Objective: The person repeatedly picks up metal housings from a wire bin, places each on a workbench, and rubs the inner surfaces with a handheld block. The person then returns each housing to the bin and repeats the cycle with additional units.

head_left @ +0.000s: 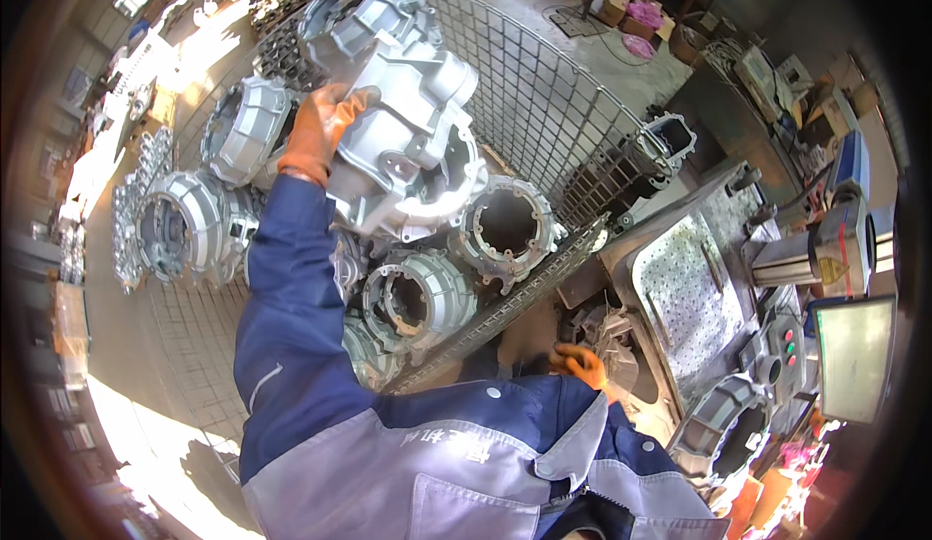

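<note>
My left hand [318,132], in an orange glove, grips the edge of a large silver cast-metal housing [403,137]. The arm reaches far out over a wire mesh cage, and the housing is tilted above other castings there. Below it are two round housings, one with a wide ring opening [507,229] and one more to the near side [417,297]. Low beside my body hangs my right hand [580,363], also gloved in orange, its fingers apart and loosely bent with nothing seen in them. It is near the cage's near side and the workbench.
Mesh cage walls [524,64] rise behind the castings. More housings lie at left [184,224] and at the far end [364,16]. To the right stand a metal worktable [689,287], a button box [777,355], a screen [856,357] and another housing [723,428].
</note>
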Demonstrator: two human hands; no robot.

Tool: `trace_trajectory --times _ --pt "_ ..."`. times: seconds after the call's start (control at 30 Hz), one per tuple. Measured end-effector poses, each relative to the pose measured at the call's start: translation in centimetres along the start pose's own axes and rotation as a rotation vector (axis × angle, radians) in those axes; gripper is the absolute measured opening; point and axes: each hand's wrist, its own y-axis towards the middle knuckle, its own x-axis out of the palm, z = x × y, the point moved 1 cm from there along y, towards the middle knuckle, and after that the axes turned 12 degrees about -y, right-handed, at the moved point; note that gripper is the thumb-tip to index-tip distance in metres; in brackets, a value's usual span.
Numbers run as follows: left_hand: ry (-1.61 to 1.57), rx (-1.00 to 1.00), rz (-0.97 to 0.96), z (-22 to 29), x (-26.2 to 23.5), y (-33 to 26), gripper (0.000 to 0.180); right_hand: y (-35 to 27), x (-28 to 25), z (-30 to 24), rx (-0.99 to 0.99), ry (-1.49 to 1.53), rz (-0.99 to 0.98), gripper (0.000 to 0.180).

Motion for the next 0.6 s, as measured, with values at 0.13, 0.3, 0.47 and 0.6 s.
trace_trajectory --times 0.13,0.3,0.47,0.6 --pt "-0.347 -0.024 -0.012 4.1 5.9 -3.7 0.031 2.5 6.4 -12.2 -0.205 0.072 -0.205 0.041" --pt "-0.33 -0.039 0.03 4.8 15.2 -8.2 0.035 -0.9 10.8 -22.6 -0.484 -0.045 -0.257 0.062" --pt "-0.083 -0.095 -0.1 3.1 26.0 -12.4 0.033 -5.0 9.6 -22.1 -0.381 -0.33 0.296 0.064" --pt "-0.064 -0.063 -0.262 3.9 34.2 -17.2 0.014 -6.4 4.6 -15.1 -0.151 0.174 0.423 0.044"
